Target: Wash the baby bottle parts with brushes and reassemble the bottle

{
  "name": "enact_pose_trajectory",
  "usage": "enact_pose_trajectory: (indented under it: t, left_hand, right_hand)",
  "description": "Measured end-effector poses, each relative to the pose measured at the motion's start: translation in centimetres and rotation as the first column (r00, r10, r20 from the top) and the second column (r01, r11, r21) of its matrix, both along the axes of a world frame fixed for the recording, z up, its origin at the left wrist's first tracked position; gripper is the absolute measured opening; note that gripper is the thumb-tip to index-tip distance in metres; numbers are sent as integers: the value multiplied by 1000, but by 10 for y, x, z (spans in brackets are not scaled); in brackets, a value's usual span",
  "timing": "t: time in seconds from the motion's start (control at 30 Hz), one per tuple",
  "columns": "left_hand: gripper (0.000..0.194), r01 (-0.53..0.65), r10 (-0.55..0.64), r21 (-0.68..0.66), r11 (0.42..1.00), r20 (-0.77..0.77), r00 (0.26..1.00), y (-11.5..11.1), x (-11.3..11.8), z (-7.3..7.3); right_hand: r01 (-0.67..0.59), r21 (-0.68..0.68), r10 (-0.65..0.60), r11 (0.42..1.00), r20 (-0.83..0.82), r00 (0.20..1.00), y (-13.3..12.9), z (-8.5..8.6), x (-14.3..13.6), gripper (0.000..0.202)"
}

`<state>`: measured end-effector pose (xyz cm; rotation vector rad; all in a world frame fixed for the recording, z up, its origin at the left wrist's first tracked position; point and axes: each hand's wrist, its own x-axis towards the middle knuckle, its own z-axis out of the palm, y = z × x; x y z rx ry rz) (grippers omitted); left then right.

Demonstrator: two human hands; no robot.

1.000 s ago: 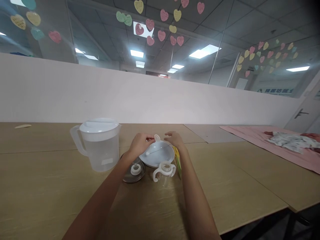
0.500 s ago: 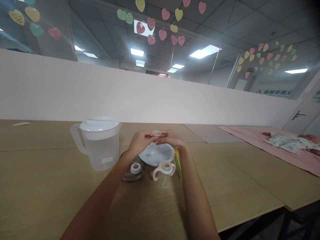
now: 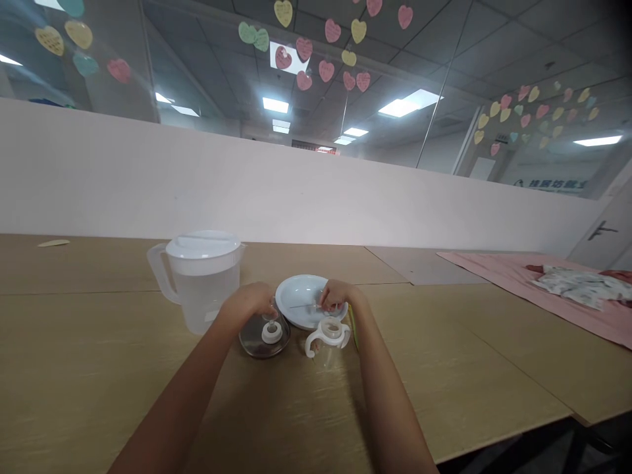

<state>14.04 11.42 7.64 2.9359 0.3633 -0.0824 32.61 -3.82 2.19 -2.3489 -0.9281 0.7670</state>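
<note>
My left hand (image 3: 253, 299) is closed on a clear, dome-like plastic cover (image 3: 270, 312), low over the back of a metal tray (image 3: 257, 345). On that tray sits a white bottle collar with a nipple (image 3: 272, 332). My right hand (image 3: 338, 294) reaches into a white bowl (image 3: 290, 289), fingers pinched together near its right side. Something small and clear is at those fingertips, too faint to name. A thin stick-like item (image 3: 301, 306) lies in the bowl. In front stands a clear baby bottle (image 3: 326, 352) with a white two-handled ring, its mouth uncovered.
A lidded clear pitcher (image 3: 210, 286) of water stands left of the tray. A yellow-green item (image 3: 353, 327) is partly hidden behind my right wrist. At far right, a doll in patterned clothing (image 3: 575, 284) lies on a pink cloth (image 3: 498, 280). A white wall (image 3: 296, 197) borders the table.
My hands were together above the bowl, holding a clear rimmed piece. They have parted: the left came down over the tray, the right went down into the bowl.
</note>
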Motion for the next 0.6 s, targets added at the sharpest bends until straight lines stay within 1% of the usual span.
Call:
enact_pose_trajectory:
  t: [0.1, 0.17, 0.27, 0.33, 0.4, 0.5, 0.57, 0.6]
  left_hand:
    - [5, 11, -11, -32, 999, 1, 1000, 1, 3, -5]
    - [7, 7, -7, -36, 999, -6, 1000, 1, 7, -10]
    - [9, 0, -1, -25, 1000, -25, 1000, 0, 14, -18]
    - [8, 4, -5, -22, 1000, -31, 999, 1, 19, -23]
    - [9, 8, -9, -27, 1000, -28, 1000, 2, 22, -27]
    - [14, 3, -4, -35, 999, -20, 1000, 5, 26, -32]
    - [18, -3, 2, -40, 999, -17, 1000, 7, 27, -36]
    - [19, -5, 4, -41, 999, -17, 1000, 8, 27, -37]
  right_hand:
    - [39, -65, -37, 997, 25, 999, 3, -10, 7, 14]
    - [56, -75, -54, 996, 32, 998, 5, -16, 8, 15]
    - [42, -41, -42, 998, 3, 999, 9, -23, 4, 16]
    - [8, 28, -7, 1000, -41, 999, 11, -24, 0, 14]
    - [-23, 133, 33, 991, -80, 996, 12, -20, -5, 11]
    - [-24, 307, 54, 951, -92, 994, 10, -1, -13, 13]
    - [1, 434, 44, 901, -95, 994, 6, 17, -21, 16]
    - [24, 529, 42, 848, -112, 993, 2, 27, -26, 17]
